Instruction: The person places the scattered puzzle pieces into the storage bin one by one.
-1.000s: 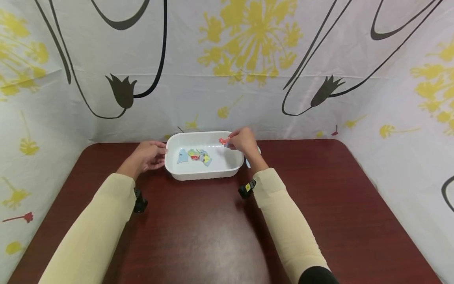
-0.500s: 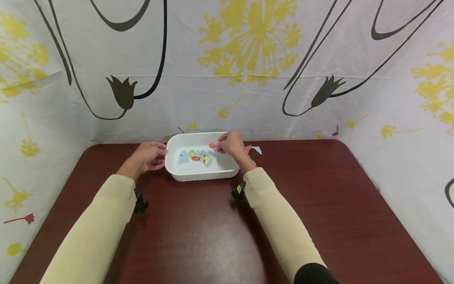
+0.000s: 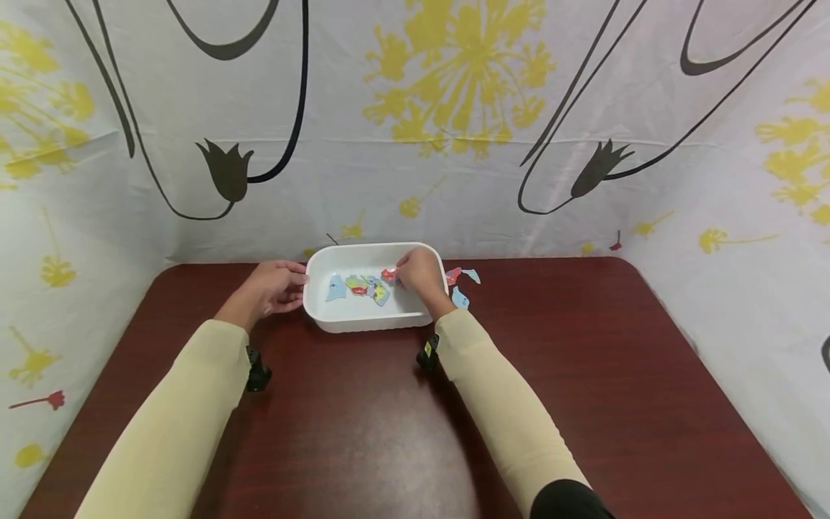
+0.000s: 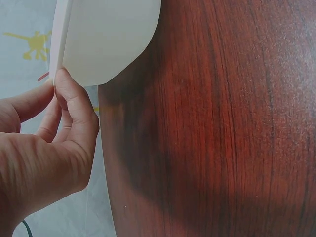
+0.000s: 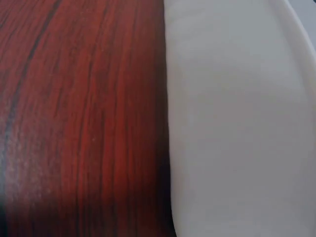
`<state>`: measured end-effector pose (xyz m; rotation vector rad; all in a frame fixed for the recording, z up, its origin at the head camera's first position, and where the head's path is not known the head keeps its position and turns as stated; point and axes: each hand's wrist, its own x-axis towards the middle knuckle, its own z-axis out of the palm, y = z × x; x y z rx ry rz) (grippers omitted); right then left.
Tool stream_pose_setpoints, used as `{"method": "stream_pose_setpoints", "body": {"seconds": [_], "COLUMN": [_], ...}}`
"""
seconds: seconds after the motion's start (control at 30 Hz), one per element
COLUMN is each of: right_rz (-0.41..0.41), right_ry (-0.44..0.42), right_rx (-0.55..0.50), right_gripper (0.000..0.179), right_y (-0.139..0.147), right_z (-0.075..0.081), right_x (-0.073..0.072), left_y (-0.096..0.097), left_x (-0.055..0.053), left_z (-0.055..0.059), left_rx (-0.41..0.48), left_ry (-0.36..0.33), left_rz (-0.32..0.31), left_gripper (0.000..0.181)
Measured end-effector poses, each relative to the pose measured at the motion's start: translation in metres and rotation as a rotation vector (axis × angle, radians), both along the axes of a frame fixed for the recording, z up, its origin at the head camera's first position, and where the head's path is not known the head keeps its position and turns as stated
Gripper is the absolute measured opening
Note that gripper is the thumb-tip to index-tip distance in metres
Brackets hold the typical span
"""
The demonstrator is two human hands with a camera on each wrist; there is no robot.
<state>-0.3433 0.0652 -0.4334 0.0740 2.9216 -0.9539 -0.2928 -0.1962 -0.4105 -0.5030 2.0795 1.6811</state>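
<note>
A white rectangular plastic tub [image 3: 363,322] stands near the table's far edge. My left hand [image 3: 269,287] pinches its left rim between thumb and fingers, as the left wrist view shows close up. Inside the tub, my right hand [image 3: 418,272] holds a small red paper cutout [image 3: 389,274] at its fingertips, low over the bottom. Left of that piece lie a cluster of yellow, red and blue printed scraps [image 3: 369,287] and a light blue scrap [image 3: 336,288]. In the right wrist view only the tub's outer wall [image 5: 237,118] shows; the hand is hidden there.
Just right of the tub, a red scrap [image 3: 452,275] and light blue scraps [image 3: 460,298] lie on the dark brown table [image 3: 363,418]. A white patterned curtain [image 3: 311,209] hangs behind the table's far edge and along both sides.
My right hand has moved left and down into the tub, carrying the red cutout toward the other pieces. Scraps right of the tub have come into sight. My left hand keeps its place on the rim.
</note>
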Motion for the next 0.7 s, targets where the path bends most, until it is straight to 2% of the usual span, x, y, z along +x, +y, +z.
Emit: {"method": "stream_pose_setpoints", "body": {"seconds": [0.37, 0.57, 0.7], "right_rz": [0.007, 0.012, 0.002], "right_ry": [-0.008, 0.01, 0.004], "right_rx": [0.013, 0.057, 0.014], "right_gripper": [0.011, 0.015, 0.017], "right_y": [-0.003, -0.002, 0.001], "right_z": [-0.008, -0.003, 0.005], "right_x": [-0.003, -0.002, -0.003], "left_y": [0.002, 0.002, 0.001], "left_x": [-0.001, -0.001, -0.002], "left_z": [-0.001, 0.0, -0.001], "left_rx": [0.0, 0.006, -0.001], "left_ry": [-0.004, -0.005, -0.009], "left_rz": [0.01, 0.015, 0.014], "left_gripper": [0.036, 0.035, 0.035]}}
